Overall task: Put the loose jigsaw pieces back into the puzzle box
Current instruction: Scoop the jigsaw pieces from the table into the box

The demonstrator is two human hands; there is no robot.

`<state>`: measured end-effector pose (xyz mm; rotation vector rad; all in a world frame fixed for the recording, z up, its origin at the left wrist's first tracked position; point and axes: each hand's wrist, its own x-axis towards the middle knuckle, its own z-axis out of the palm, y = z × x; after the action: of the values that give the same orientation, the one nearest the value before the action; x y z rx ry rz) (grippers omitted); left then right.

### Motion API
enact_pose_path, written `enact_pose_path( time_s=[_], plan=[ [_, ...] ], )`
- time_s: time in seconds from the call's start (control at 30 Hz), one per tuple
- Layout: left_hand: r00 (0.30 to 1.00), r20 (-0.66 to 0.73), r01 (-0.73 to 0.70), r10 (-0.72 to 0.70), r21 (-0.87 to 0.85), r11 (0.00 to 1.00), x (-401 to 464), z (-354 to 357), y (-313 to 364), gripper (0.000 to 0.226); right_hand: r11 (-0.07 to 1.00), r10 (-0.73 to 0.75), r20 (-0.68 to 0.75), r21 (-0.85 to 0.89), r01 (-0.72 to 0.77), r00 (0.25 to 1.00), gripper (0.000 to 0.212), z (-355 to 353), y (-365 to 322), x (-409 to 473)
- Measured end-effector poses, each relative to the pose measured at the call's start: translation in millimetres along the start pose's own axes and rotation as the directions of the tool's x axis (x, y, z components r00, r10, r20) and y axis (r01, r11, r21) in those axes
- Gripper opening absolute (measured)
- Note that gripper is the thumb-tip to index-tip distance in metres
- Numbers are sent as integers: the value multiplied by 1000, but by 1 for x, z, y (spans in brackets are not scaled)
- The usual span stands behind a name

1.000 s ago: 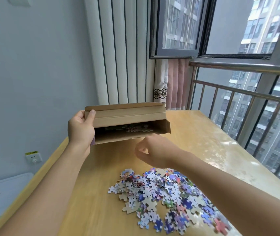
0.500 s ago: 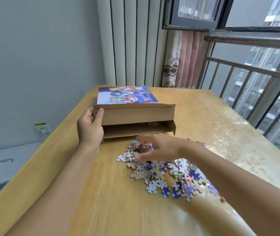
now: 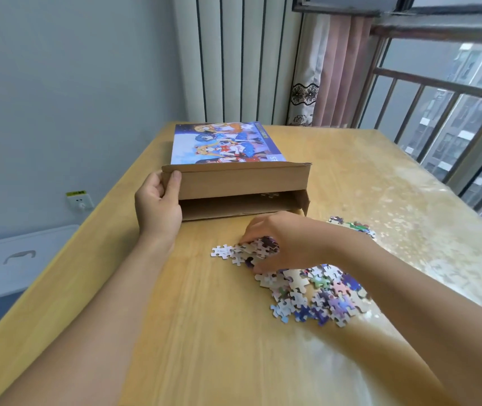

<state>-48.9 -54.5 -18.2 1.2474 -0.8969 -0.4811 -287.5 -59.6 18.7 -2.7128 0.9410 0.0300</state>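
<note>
From my head view there is one box (image 3: 235,183) lying flat on the table (image 3: 204,332), its printed picture facing up and its open brown end turned toward me. My left hand (image 3: 157,210) holds its near left corner, thumb up against the front flap and the other fingers curled round the side. Inside the opening I can make out a few pieces, too dim to count. My right hand (image 3: 280,244) is palm down just in front of the box, fingers bent and gathered over a small clump of pieces (image 3: 248,252), pinching them against the wood. One main heap of loose pieces (image 3: 315,294) lies beneath my right wrist, far too many to count. One smaller scatter (image 3: 353,225) sits beyond my forearm, nearer the window railing (image 3: 438,83).
</note>
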Motion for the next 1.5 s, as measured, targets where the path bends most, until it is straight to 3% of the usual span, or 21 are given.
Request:
enact_pose_path(
  time_s=[0.13, 0.23, 0.33, 0.4, 0.67, 1.0, 1.13, 1.37, 1.5],
  plan=[
    [999, 26, -24, 23, 18, 1000, -6, 4, -1, 14, 1000, -2, -48, 9, 2, 999, 50, 0, 8, -14],
    [999, 36, -41, 40, 29, 999, -8, 6, -2, 13, 998, 35, -85, 54, -30, 996, 74, -1, 12, -23],
    [998, 39, -51, 50, 32, 998, -9, 6, -1, 14, 993, 117, 8, 22, -117, 993, 101, -5, 9, -31],
    [998, 37, -51, 50, 39, 998, -10, 5, -1, 16, 991, 133, 88, -36, -130, 987, 103, -3, 4, -31],
    [997, 53, -65, 63, 27, 998, -11, 4, -1, 15, 988, 127, 122, -104, -114, 984, 75, -9, 4, -21],
    [993, 29, -119, 118, 39, 992, -10, 5, 3, 14, 922, -5, -85, -386, -29, 996, 46, -2, -3, -28],
    [992, 30, -123, 122, 34, 992, -11, 5, 3, 13, 926, 28, -64, -373, -50, 998, 50, 0, -3, -28],
    [993, -16, -120, 119, -39, 992, -3, 13, 24, 14, 943, 71, -93, -318, -97, 993, 25, -4, -3, -25],
    [990, -28, -138, 137, -39, 990, 9, 20, 43, 16, 943, 25, -191, -322, -87, 981, 19, -8, 0, -30]
  ],
)
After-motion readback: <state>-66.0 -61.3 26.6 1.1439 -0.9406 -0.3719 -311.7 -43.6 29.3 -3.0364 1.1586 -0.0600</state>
